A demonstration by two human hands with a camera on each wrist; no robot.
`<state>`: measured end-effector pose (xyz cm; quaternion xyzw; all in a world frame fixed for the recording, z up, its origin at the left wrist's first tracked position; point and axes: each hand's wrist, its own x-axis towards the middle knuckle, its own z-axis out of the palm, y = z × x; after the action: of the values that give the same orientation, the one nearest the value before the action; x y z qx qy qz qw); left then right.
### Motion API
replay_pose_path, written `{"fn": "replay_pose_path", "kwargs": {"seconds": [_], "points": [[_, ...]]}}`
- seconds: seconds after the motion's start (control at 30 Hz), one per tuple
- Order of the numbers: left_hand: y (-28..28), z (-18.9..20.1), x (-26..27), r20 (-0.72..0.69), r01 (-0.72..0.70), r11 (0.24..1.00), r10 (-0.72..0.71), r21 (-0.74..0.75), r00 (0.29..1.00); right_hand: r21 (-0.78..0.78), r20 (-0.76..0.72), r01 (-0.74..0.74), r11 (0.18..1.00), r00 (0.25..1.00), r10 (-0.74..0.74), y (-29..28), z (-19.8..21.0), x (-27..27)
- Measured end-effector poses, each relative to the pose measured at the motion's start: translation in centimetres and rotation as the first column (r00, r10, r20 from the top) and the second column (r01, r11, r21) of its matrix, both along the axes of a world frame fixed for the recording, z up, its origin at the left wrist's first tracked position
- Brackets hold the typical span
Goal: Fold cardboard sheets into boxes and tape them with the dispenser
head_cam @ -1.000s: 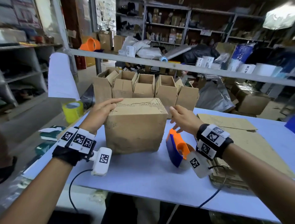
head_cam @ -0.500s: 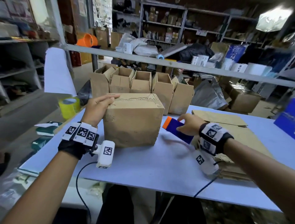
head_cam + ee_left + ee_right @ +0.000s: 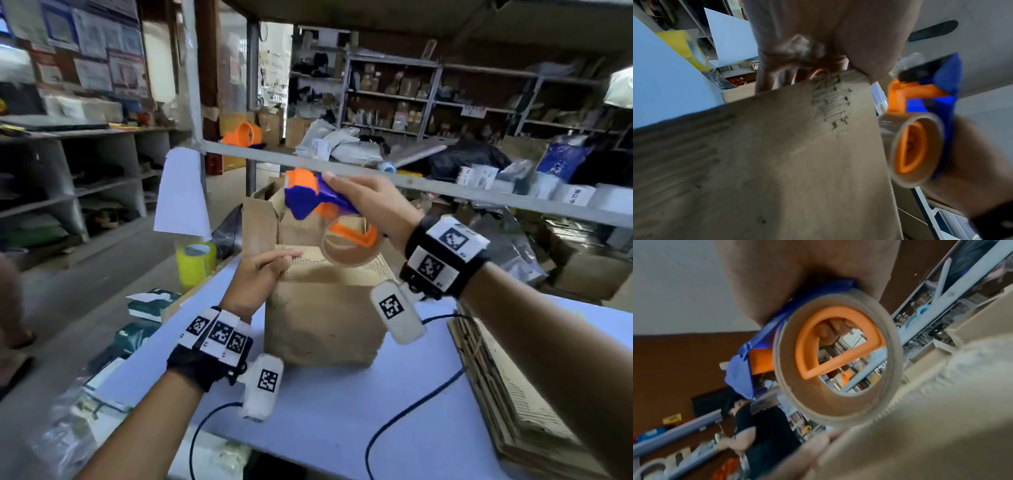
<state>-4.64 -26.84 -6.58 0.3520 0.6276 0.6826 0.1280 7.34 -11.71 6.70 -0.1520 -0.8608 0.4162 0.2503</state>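
Observation:
A folded brown cardboard box (image 3: 325, 315) stands on the pale blue table (image 3: 342, 411). My left hand (image 3: 263, 274) rests on its top left edge with fingers straight; the left wrist view shows the left hand (image 3: 807, 48) over the box (image 3: 777, 162). My right hand (image 3: 373, 202) grips the blue and orange tape dispenser (image 3: 318, 202) in the air above the box's far top edge, its tape roll (image 3: 349, 243) hanging just over the lid. In the right wrist view the tape roll (image 3: 838, 358) fills the middle beside the box (image 3: 931, 418).
Several open boxes (image 3: 263, 219) stand behind the folded one. A stack of flat cardboard sheets (image 3: 513, 394) lies at the right. A yellow tape roll (image 3: 195, 262) sits at the table's left edge. A grey bar (image 3: 445, 188) crosses behind. Another person (image 3: 756, 426) shows in the right wrist view.
My right hand has picked the dispenser up from the table at the box's right and raised it over the box's top. The left hand stays on the box.

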Motion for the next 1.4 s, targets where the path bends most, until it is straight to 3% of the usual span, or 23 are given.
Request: {"fn": "replay_pose_path", "kwargs": {"seconds": [0.13,0.27,0.37,0.57,0.67,0.73,0.77,0.97,1.13,1.4], "points": [[-1.6,2.2,-0.7,0.191,0.102,0.990,-0.081,-0.100,0.978,0.011,0.018,-0.041,0.999,0.999,0.040,-0.4,-2.3,-1.7],[-1.6,5.5,-1.5,0.369,-0.037,0.999,0.041,-0.018,0.928,0.049,0.017,-0.067,0.997,0.998,0.066,0.0,-2.5,-1.9],[-1.1,6.6,-1.0,0.276,0.001,0.999,0.014,-0.051,0.961,0.062,0.018,-0.061,0.996,0.998,0.060,0.1,-2.5,-2.1],[-1.1,6.6,-1.3,0.108,-0.073,0.996,0.079,-0.061,0.991,0.093,0.004,-0.077,0.993,0.997,0.077,0.2,-2.1,-1.6],[-1.3,6.5,-1.6,-0.226,-0.149,0.974,0.108,-0.173,0.968,0.159,0.006,-0.024,0.987,1.000,0.023,0.4,-1.8,-1.5],[-1.3,6.3,-2.0,-0.468,-0.309,0.924,0.175,-0.227,0.866,0.238,0.021,-0.006,0.971,1.000,0.001,0.4,-1.6,-1.5],[-1.3,6.2,-2.1,-0.518,-0.344,0.910,0.183,-0.233,0.835,0.275,0.033,-0.007,0.961,0.999,-0.003,0.4,-1.5,-1.6],[-3.2,4.4,-4.4,-0.462,-0.383,0.901,0.256,-0.205,0.849,0.451,0.066,0.029,0.892,0.996,-0.066,2.0,-0.7,-0.8],[-3.5,2.3,-4.9,-0.361,-0.285,0.932,0.192,-0.226,0.913,0.425,0.104,-0.007,0.905,0.994,-0.041,2.8,-1.1,-0.8],[-3.0,1.2,-4.7,-0.342,-0.271,0.934,0.182,-0.232,0.922,0.320,0.183,-0.023,0.947,0.982,-0.037,3.1,-1.4,-1.9]]}}
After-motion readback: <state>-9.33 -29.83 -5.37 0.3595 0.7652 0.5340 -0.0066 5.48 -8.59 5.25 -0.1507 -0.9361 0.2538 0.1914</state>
